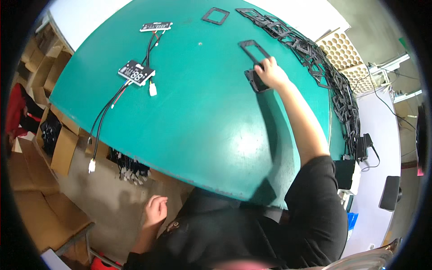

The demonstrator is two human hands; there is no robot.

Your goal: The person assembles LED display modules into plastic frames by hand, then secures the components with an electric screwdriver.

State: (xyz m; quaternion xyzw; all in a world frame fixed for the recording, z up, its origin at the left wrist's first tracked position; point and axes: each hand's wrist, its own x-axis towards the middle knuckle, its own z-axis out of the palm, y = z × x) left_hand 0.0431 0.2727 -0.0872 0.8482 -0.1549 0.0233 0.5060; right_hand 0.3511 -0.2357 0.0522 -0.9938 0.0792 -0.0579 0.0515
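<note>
My right hand [272, 74] reaches over the green table. Its fingers are closed at the near end of a black rectangular plastic frame [249, 44]; the hand covers part of that end. Under the palm and beside the fingers lies a dark, glossy, phone-like rectangle [255, 81], partly hidden. My left hand [155, 210] hangs low, off the table's near edge, with fingers curled and nothing visible in them. At the left of the table lie two black display boards with cables: the nearer display board [136, 73] and the farther display board [155, 26].
A single black frame [216, 16] lies at the far side. Heaped black frames [310, 53] line the table's right edge, beside a holed tan tray [340, 47]. White-plugged cables [105, 118] overhang the left edge. Cardboard boxes [65, 150] and a brown chair [54, 216] stand left.
</note>
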